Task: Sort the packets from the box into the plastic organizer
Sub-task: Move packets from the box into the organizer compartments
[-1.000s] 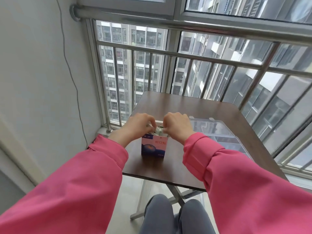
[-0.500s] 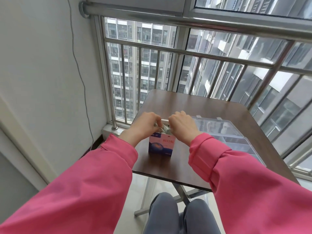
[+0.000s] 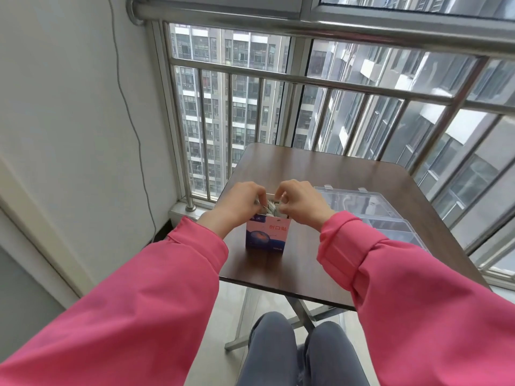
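A small pink and blue box [image 3: 266, 234] stands upright near the left front of the brown table [image 3: 328, 174], its top open. Grey-green packets [image 3: 271, 209] show inside the opening. My left hand [image 3: 237, 206] sits at the box's left top edge with its fingers curled into the opening among the packets. My right hand [image 3: 299, 201] is at the right top edge, its curled fingertips pinching at the box's rim or flap. The clear plastic organizer [image 3: 370, 210] lies open to the right of the box, partly behind my right sleeve.
A steel railing [image 3: 306, 79] and window run along the table's far and right sides. A white wall with a thin cable [image 3: 131, 112] is to the left. My knees [image 3: 301, 352] are under the table's front edge.
Both hands stay at the box's top; the fingers have worked a little deeper into the opening. The view has tilted slightly.
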Action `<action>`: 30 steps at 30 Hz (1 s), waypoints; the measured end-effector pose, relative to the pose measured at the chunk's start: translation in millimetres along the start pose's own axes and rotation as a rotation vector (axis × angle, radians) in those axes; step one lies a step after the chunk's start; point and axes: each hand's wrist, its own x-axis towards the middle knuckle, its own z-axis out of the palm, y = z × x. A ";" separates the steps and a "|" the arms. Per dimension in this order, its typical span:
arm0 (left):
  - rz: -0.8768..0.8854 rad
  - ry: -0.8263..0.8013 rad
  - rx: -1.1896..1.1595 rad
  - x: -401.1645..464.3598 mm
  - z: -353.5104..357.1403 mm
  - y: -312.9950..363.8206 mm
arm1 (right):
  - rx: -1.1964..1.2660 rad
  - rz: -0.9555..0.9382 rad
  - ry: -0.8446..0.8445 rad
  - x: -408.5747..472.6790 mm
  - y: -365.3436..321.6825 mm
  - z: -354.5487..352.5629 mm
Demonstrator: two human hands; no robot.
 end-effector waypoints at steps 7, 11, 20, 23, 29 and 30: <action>-0.004 0.000 -0.009 -1.7 0.6 -0.1 | 0.120 -0.011 0.139 -7.4 5.5 -21.7; -0.038 0.010 -0.100 -6.4 -2.9 5.6 | 0.403 0.040 0.319 -11.1 12.5 -32.9; 0.115 0.042 -0.535 -3.1 -14.2 84.6 | 1.054 0.012 0.297 -53.1 48.0 -63.3; 0.102 -0.273 -0.820 -7.2 -4.2 102.4 | 1.061 0.000 0.351 -75.6 65.5 -66.9; 0.122 -0.350 -0.929 -10.0 28.3 136.8 | 0.945 0.150 0.359 -109.5 111.6 -67.9; 0.146 -0.332 -0.919 -8.5 34.8 141.7 | 0.946 0.189 0.331 -114.6 119.1 -66.8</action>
